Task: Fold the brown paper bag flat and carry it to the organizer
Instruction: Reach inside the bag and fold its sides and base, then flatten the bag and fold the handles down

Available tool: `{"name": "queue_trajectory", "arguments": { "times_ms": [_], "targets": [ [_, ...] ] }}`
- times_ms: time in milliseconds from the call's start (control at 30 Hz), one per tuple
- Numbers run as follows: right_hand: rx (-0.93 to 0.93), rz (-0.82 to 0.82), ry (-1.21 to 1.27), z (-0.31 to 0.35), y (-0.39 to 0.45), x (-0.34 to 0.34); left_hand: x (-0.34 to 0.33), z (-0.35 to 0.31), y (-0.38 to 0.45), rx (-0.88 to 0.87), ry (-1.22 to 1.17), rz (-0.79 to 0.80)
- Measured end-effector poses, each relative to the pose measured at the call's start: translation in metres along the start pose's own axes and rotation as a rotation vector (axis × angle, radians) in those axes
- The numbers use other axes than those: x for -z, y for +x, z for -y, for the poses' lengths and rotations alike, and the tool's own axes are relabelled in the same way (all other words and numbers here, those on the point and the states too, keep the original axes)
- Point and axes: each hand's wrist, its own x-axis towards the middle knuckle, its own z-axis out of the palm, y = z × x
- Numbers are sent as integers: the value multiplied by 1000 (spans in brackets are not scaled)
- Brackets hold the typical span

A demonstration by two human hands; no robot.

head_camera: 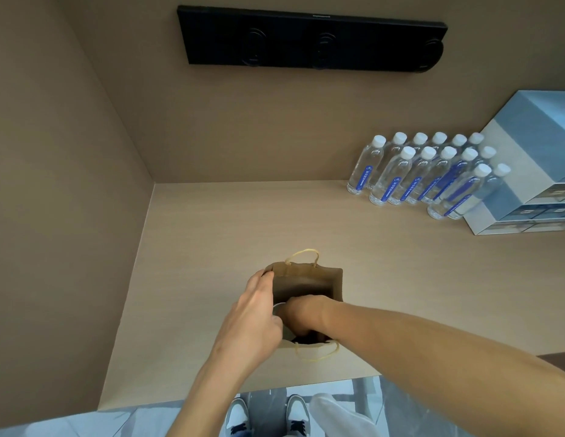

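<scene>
A small brown paper bag (319, 280) with twisted paper handles stands upright and open on the light wooden counter (212, 234), near its front edge. My left hand (254, 313) grips the bag's left rim, fingers over the top edge. My right hand (301, 313) reaches down inside the bag's mouth; its fingers are hidden in the bag, so whatever they touch cannot be seen. One handle rises at the far rim, the other hangs over the near rim. No organizer is identifiable in view.
Several clear water bottles (410, 171) with white caps stand at the back right, next to stacked blue-and-white boxes (527, 171). A black panel (309, 39) hangs on the back wall. A side wall closes the counter's left. My shoes show below the counter edge.
</scene>
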Motion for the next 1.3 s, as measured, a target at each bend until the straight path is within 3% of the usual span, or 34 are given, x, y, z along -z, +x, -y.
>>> {"name": "queue_trajectory", "arguments": {
  "times_ms": [300, 367, 433, 500, 567, 633, 700, 767, 933, 1033, 1167, 1300],
  "targets": [
    [23, 35, -137, -3, -22, 28, 3, 1, -2, -35, -26, 11],
    [79, -22, -88, -8, -45, 41, 4, 1, -3, -69, -41, 3],
    [187, -122, 119, -18, -71, 49, 6, 0, -4, -100, -42, -2],
    [317, -228, 539, -33, -100, 45, 8, 0, -6, -113, -27, -6],
    [404, -434, 953, -53, -125, 32, 12, 0, -8, -127, -6, -29],
    [427, -688, 1257, -74, -136, 7, 17, 3, -14, -170, -46, -36],
    [333, -881, 1426, -90, -128, -28, 25, 10, -21, -172, -153, -12],
    [190, -937, 1419, -96, -109, -62, 34, 21, -24, -137, -261, 7],
    [228, -661, 1265, -84, -62, -104, 20, 47, -11, -138, -336, 145],
    [275, -734, 1283, -75, -43, -101, -1, 47, 2, -107, -370, 153],
    [225, -897, 1345, -72, -36, -95, -14, 49, 17, -80, -424, 28],
    [205, -961, 1435, -70, -30, -86, -20, 50, 25, -104, -504, -47]
  ]
}}
